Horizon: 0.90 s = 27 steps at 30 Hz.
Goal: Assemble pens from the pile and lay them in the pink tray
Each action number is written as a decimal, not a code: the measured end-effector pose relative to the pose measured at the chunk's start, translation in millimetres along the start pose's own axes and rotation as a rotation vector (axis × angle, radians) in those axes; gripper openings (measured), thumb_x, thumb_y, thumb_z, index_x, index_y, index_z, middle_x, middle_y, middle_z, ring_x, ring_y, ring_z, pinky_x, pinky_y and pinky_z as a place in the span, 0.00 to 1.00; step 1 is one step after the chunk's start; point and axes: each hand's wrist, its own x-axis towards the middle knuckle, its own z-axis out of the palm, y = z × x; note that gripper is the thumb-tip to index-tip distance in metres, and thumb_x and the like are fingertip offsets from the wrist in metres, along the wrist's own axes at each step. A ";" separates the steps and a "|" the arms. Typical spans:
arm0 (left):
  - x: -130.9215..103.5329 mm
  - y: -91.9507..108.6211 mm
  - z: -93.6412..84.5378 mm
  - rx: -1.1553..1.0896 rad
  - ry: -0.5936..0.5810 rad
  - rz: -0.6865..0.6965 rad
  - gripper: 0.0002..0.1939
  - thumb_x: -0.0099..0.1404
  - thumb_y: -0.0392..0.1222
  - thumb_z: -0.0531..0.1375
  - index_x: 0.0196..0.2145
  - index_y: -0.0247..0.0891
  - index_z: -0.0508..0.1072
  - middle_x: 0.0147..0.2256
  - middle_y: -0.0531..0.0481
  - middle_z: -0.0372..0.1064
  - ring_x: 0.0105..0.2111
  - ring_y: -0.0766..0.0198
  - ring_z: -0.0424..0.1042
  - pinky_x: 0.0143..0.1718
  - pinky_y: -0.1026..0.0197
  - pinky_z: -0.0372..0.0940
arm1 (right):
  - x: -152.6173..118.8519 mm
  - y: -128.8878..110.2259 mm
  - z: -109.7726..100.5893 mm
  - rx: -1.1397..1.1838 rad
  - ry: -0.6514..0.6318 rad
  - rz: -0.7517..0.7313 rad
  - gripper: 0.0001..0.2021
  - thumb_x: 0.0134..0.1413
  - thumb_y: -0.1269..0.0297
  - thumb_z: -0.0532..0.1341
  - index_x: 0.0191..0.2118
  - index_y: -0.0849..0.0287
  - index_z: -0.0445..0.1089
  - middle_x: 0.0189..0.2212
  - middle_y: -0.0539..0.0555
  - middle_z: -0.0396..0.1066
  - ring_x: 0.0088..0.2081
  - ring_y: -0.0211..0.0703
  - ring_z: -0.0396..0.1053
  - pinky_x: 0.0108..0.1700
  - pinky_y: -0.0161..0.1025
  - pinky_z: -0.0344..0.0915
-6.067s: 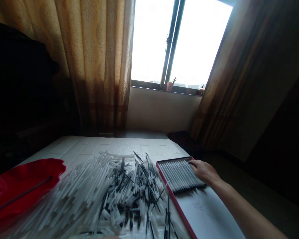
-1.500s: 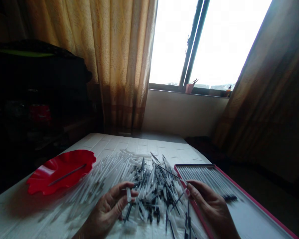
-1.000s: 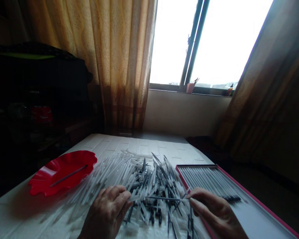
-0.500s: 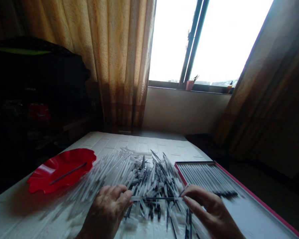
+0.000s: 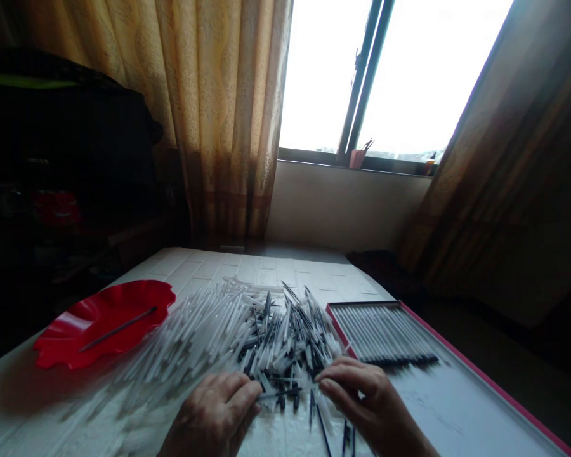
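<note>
My left hand (image 5: 216, 409) pinches a clear pen barrel (image 5: 270, 396) between thumb and fingers. A dark length shows at the barrel's right end, pointing toward my other hand. My right hand (image 5: 356, 397) is closed in a pinch just right of it; whatever its fingertips hold is too small and blurred to name. Beneath and beyond both hands lies a loose heap of dark pen refills and clear pieces (image 5: 309, 330). Left of that heap, many clear empty barrels (image 5: 195, 324) lie in a fanned pile.
A red wavy-edged dish (image 5: 57, 327) with one slim dark stick (image 5: 118, 329) in it stands at the left. To the right is a red-rimmed tray (image 5: 485, 365), where a row of clear barrels with dark ends (image 5: 385, 333) lies side by side. Curtains and a window are behind the table.
My hands have come closer together, the right one moving left. The long dark refill that stretched between them now shows only a short length at the barrel's end. The view has shifted slightly.
</note>
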 end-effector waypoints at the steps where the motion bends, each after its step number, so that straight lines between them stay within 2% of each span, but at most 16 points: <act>1: -1.4 2.5 1.9 -0.018 -0.008 0.002 0.14 0.76 0.41 0.44 0.42 0.41 0.68 0.30 0.51 0.75 0.28 0.60 0.77 0.30 0.62 0.70 | -0.2 -0.7 5.6 -0.013 -0.030 -0.018 0.15 0.62 0.59 0.56 0.30 0.57 0.77 0.25 0.53 0.75 0.27 0.39 0.72 0.31 0.33 0.67; 6: -10.8 9.6 11.6 -0.186 -0.101 -0.056 0.12 0.76 0.42 0.43 0.44 0.42 0.64 0.29 0.52 0.75 0.28 0.62 0.78 0.27 0.66 0.70 | -3.8 -0.7 36.4 -0.140 -0.118 -0.145 0.13 0.62 0.61 0.55 0.44 0.56 0.76 0.33 0.56 0.77 0.31 0.42 0.76 0.32 0.33 0.68; 9: -13.7 8.4 13.3 -0.256 -0.109 -0.117 0.11 0.76 0.43 0.42 0.46 0.44 0.63 0.32 0.51 0.76 0.31 0.62 0.79 0.30 0.66 0.71 | -5.4 2.2 41.8 -0.198 -0.118 -0.144 0.14 0.62 0.63 0.54 0.48 0.56 0.73 0.35 0.56 0.76 0.33 0.43 0.76 0.34 0.33 0.68; 12: -13.3 6.0 12.7 -0.276 -0.121 -0.147 0.11 0.76 0.43 0.42 0.46 0.44 0.63 0.34 0.51 0.76 0.33 0.62 0.79 0.33 0.66 0.72 | -6.1 6.3 38.1 -0.314 -0.135 -0.060 0.14 0.64 0.68 0.51 0.41 0.56 0.74 0.33 0.55 0.75 0.32 0.40 0.75 0.33 0.31 0.65; 15: -11.9 5.8 12.8 -0.281 -0.144 -0.144 0.12 0.76 0.43 0.43 0.44 0.44 0.64 0.33 0.52 0.76 0.32 0.62 0.79 0.32 0.66 0.72 | -6.1 9.1 35.3 -0.523 -0.234 -0.017 0.12 0.61 0.72 0.54 0.34 0.54 0.74 0.31 0.52 0.72 0.29 0.38 0.73 0.29 0.30 0.60; 20: -9.5 8.4 13.9 -0.218 -0.068 -0.098 0.15 0.76 0.45 0.41 0.42 0.43 0.65 0.30 0.52 0.76 0.28 0.63 0.79 0.29 0.68 0.72 | -4.9 9.2 39.3 -0.675 -0.328 0.009 0.09 0.52 0.76 0.63 0.32 0.52 0.74 0.31 0.48 0.73 0.31 0.39 0.72 0.28 0.30 0.57; 24: -8.4 9.6 12.5 -0.224 -0.099 -0.071 0.14 0.76 0.44 0.41 0.41 0.43 0.65 0.29 0.53 0.76 0.27 0.63 0.79 0.26 0.68 0.71 | -4.2 14.1 46.2 -0.721 -0.308 0.011 0.06 0.53 0.74 0.64 0.29 0.55 0.72 0.31 0.49 0.72 0.31 0.39 0.72 0.29 0.30 0.57; 27: -9.4 9.7 12.1 -0.214 -0.119 -0.051 0.14 0.77 0.44 0.41 0.43 0.42 0.64 0.29 0.52 0.76 0.28 0.63 0.79 0.27 0.67 0.71 | -4.2 17.3 49.9 -0.716 -0.282 -0.005 0.06 0.54 0.75 0.63 0.31 0.56 0.70 0.32 0.50 0.73 0.31 0.40 0.72 0.30 0.31 0.59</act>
